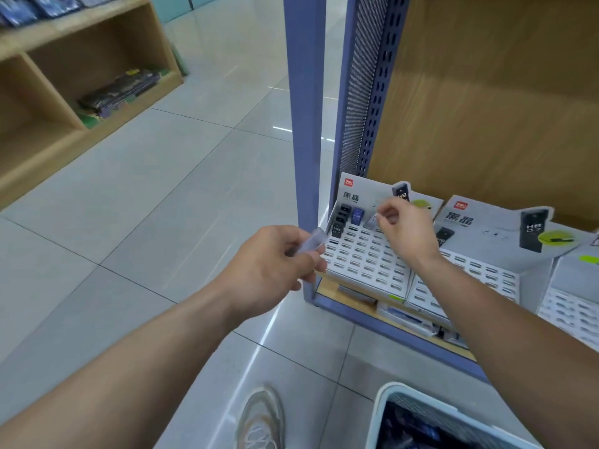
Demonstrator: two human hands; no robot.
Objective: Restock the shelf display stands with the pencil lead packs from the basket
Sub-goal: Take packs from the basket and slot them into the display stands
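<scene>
Done: a few lead packs [344,218] stand in the top corner of the left display stand [366,264]
Right hand [408,231]: fingers pinch a small pack [372,221] over the upper slots
Left hand [275,257]: fingers curled round a clear pack [312,243], beside the stand
Remaining: most slots are empty; the basket [381,406] on the floor holds more packs

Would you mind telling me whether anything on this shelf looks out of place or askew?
One thing stands out: a few flat packs lie loose along the shelf edge in front of the display stands, not slotted in; they are too blurred to identify. The left display stand itself looks straight.
</scene>
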